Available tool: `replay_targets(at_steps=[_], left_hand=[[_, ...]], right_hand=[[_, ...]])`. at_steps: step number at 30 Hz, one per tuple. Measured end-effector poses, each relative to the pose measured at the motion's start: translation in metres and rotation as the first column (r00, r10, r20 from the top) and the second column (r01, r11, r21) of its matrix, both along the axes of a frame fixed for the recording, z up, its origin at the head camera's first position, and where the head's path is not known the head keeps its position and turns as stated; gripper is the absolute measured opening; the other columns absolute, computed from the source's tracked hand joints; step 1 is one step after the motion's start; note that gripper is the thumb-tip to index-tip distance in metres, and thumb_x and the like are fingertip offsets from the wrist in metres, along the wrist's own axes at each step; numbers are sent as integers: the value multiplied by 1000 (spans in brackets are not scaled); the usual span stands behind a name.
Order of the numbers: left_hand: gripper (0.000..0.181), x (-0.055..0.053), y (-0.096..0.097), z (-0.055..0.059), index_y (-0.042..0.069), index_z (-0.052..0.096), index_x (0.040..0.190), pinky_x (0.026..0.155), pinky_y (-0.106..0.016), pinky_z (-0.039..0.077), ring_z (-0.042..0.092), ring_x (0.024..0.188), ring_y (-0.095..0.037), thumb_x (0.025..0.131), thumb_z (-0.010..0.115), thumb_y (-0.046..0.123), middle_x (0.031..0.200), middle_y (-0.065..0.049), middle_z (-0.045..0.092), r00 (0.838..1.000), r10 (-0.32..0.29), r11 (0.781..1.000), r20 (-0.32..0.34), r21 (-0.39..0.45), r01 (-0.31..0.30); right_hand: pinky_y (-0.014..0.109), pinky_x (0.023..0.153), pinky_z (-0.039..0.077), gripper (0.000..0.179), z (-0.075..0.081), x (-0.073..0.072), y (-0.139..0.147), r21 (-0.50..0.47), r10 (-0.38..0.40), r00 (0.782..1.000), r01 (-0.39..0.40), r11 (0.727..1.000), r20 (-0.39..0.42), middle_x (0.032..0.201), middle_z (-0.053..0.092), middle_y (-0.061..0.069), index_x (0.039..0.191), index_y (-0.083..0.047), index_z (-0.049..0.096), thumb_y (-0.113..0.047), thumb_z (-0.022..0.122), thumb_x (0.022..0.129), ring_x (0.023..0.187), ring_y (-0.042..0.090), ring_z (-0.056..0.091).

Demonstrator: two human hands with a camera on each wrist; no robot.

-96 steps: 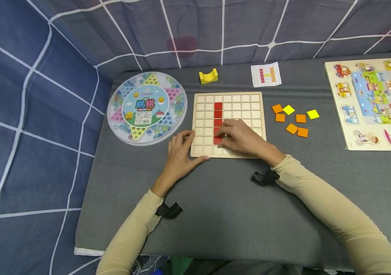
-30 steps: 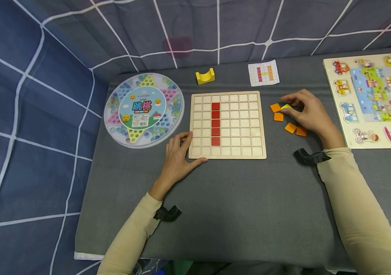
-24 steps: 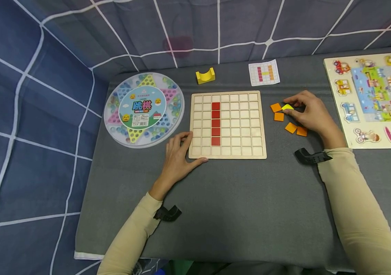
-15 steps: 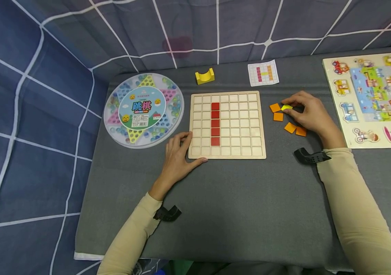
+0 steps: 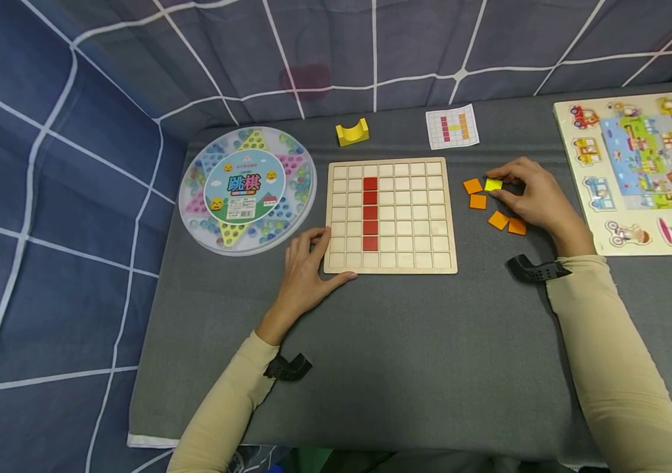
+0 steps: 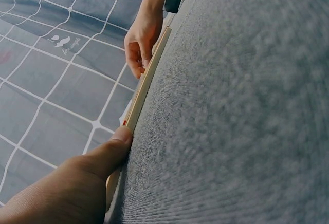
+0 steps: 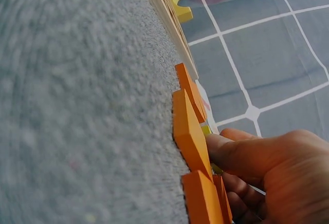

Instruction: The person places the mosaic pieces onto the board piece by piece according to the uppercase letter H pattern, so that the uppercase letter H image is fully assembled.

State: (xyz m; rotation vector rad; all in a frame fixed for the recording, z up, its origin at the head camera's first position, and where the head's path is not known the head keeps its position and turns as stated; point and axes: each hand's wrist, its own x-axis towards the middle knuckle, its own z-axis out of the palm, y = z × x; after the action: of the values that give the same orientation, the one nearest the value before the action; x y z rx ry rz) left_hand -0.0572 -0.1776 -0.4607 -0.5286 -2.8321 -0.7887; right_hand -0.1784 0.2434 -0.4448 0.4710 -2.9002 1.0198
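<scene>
A light wooden grid board [image 5: 412, 226] lies flat, with a column of red square tiles [image 5: 370, 212] in its cells. My left hand [image 5: 306, 269] rests at its near left corner, fingers on the left side and thumb [image 6: 121, 135] on the front edge. To the board's right, my right hand [image 5: 533, 197] pinches a yellow square tile [image 5: 493, 184] between thumb and fingers. Close by lie several orange tiles [image 5: 498, 220]; two stand just left of the yellow one. In the right wrist view, orange tiles [image 7: 191, 131] partly hide the fingertips. Anything under the right palm is hidden.
A pattern card [image 5: 452, 127] and a yellow curved block [image 5: 352, 132] lie behind the board. On the left is a round Chinese checkers box [image 5: 194, 217]; on the right, a picture puzzle board [image 5: 643, 226]. A grid-patterned curtain [image 5: 336, 52] closes off the back.
My right hand has left the red column and gone right to the yellow tile. Over the last half second that tile has turned slightly in its fingers. My left hand stays at the corner.
</scene>
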Motion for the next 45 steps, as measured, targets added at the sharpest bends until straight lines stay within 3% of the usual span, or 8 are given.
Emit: replay_targets(at_steps=[11, 23, 34, 45], left_hand=[[94, 1, 0, 0, 8, 41, 150, 96, -50, 31, 41, 116, -31, 75, 82, 47, 142, -15, 42, 1000, -1, 1000, 19, 5, 1], [95, 0, 0, 1, 8, 40, 150, 95, -49, 31, 41, 116, -30, 75, 82, 48, 142, -14, 42, 1000, 1, 1000, 21, 4, -1], [95, 0, 0, 1, 7, 40, 150, 95, -49, 31, 41, 115, -31, 75, 83, 47, 142, -15, 42, 1000, 2, 1000, 19, 6, -2], [94, 0, 0, 1, 8, 40, 150, 94, -48, 32, 41, 116, -31, 75, 82, 48, 142, -14, 42, 1000, 2, 1000, 20, -5, -2]], right_hand=[[46, 85, 34, 30, -2, 1, 0, -9, -13, 1000, 13, 1000, 17, 113, 56, 19, 122, 1, 65, -6, 65, 94, 98, 29, 49], [38, 83, 32, 28, -2, 1, -1, -15, -25, 1000, 25, 1000, 6, 111, 57, 17, 120, 0, 67, -5, 65, 93, 96, 26, 48], [46, 85, 33, 29, -1, 1, -1, -24, -24, 1000, 24, 999, 16, 112, 57, 19, 122, 1, 66, -4, 64, 93, 98, 29, 48], [32, 82, 30, 29, 5, 3, -5, -33, -23, 999, 22, 999, -27, 108, 59, 16, 120, -1, 67, -4, 67, 92, 94, 22, 45]])
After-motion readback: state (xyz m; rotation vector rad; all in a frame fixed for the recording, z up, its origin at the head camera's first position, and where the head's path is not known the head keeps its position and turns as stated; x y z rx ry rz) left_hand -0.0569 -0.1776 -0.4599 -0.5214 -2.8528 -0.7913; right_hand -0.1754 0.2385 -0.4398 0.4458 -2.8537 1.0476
